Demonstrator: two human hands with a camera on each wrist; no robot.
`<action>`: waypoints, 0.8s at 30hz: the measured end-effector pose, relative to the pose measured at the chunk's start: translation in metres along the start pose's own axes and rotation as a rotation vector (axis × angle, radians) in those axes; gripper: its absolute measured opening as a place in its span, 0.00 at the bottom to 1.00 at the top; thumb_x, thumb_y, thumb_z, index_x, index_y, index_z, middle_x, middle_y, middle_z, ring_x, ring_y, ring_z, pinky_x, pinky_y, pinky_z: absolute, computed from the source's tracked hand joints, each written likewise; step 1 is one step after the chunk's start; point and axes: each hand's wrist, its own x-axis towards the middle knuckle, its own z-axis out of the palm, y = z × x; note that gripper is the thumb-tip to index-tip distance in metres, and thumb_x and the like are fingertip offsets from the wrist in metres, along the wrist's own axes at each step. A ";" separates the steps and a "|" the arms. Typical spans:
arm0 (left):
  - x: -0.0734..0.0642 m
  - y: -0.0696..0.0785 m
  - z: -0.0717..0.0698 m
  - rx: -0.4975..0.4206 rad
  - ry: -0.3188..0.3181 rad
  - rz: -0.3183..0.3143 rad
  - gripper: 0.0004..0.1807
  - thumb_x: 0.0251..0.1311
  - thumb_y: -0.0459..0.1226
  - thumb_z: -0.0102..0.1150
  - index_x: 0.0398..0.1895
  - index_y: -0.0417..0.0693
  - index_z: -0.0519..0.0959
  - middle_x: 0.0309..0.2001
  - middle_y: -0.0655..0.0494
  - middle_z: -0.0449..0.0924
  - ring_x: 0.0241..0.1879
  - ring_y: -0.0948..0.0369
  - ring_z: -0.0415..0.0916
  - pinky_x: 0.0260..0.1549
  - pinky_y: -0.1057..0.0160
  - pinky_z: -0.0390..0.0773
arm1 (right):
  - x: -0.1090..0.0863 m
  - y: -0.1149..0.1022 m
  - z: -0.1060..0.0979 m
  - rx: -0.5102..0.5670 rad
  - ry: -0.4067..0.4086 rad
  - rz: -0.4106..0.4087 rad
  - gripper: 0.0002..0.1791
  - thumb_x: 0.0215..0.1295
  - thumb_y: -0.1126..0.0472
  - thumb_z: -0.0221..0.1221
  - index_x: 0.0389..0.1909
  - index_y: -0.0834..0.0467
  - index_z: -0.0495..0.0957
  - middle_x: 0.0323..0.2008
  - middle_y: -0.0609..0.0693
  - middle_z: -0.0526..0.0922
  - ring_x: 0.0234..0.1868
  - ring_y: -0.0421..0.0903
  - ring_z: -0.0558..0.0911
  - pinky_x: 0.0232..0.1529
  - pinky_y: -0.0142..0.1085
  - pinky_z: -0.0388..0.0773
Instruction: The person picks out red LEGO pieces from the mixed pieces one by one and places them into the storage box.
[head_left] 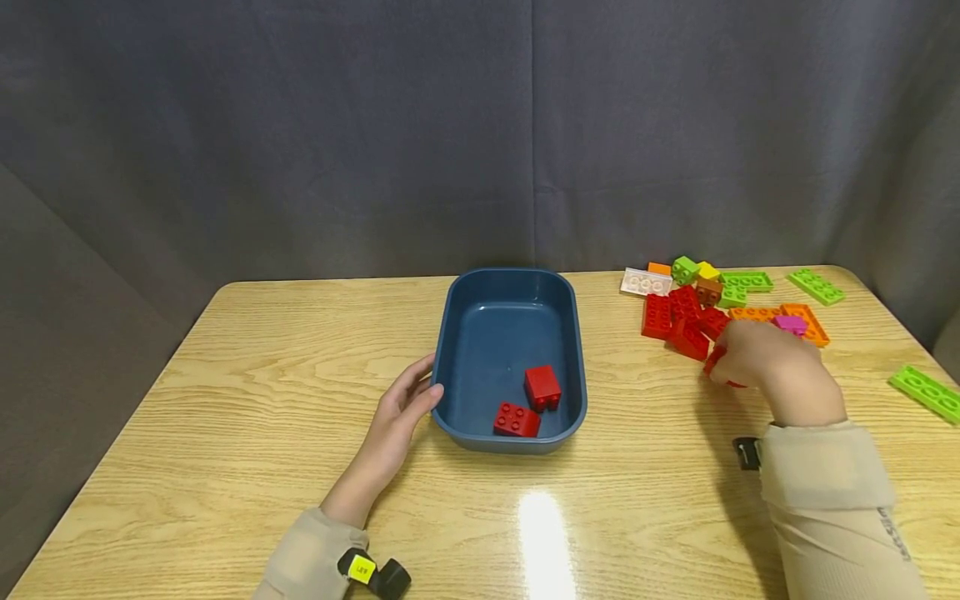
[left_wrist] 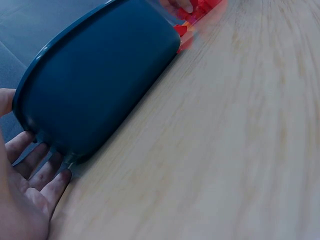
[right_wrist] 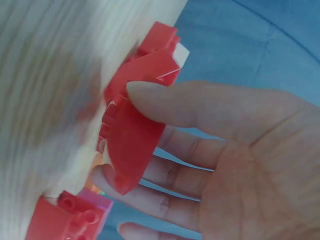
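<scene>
A dark blue plastic bin (head_left: 510,329) stands mid-table with two red toy building bricks inside, one a plain-sided block (head_left: 542,387) and one showing its studs (head_left: 516,420). My left hand (head_left: 401,408) holds the bin's left side, thumb at the rim and fingers against the outer wall (left_wrist: 95,90). On the right, my right hand (head_left: 776,367) pinches a red brick with a curved side (right_wrist: 134,145) between thumb and fingers. Several red bricks (head_left: 657,317) lie in a cluster just beyond that hand. Another red brick (right_wrist: 50,222) shows low in the right wrist view.
Behind the red cluster lie a clear brick (head_left: 646,282), green bricks (head_left: 685,269), a brown brick (head_left: 708,292) and orange plates (head_left: 806,323) with a magenta brick (head_left: 791,325). A green plate (head_left: 927,393) lies near the right edge. A grey curtain (head_left: 375,142) hangs behind the table.
</scene>
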 end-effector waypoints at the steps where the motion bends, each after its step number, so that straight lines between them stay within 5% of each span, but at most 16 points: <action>1: 0.000 0.000 0.000 0.001 0.000 -0.001 0.28 0.72 0.36 0.48 0.73 0.38 0.61 0.71 0.42 0.61 0.67 0.47 0.64 0.59 0.69 0.68 | -0.001 -0.002 0.000 -0.001 0.017 0.008 0.05 0.54 0.63 0.60 0.25 0.61 0.77 0.21 0.51 0.71 0.25 0.50 0.70 0.28 0.44 0.65; 13: 0.000 0.000 0.000 0.009 0.001 -0.009 0.28 0.72 0.37 0.48 0.73 0.39 0.61 0.72 0.42 0.60 0.67 0.47 0.63 0.59 0.69 0.68 | -0.007 -0.024 0.001 0.010 0.267 -0.064 0.11 0.61 0.56 0.61 0.28 0.61 0.74 0.21 0.53 0.70 0.27 0.54 0.72 0.26 0.47 0.66; 24: -0.001 0.000 0.000 0.006 0.000 -0.007 0.28 0.72 0.37 0.48 0.73 0.39 0.62 0.72 0.43 0.60 0.67 0.48 0.63 0.59 0.68 0.68 | -0.002 -0.038 0.006 -0.042 0.299 -0.131 0.17 0.63 0.55 0.62 0.42 0.66 0.79 0.30 0.59 0.81 0.33 0.59 0.79 0.26 0.53 0.73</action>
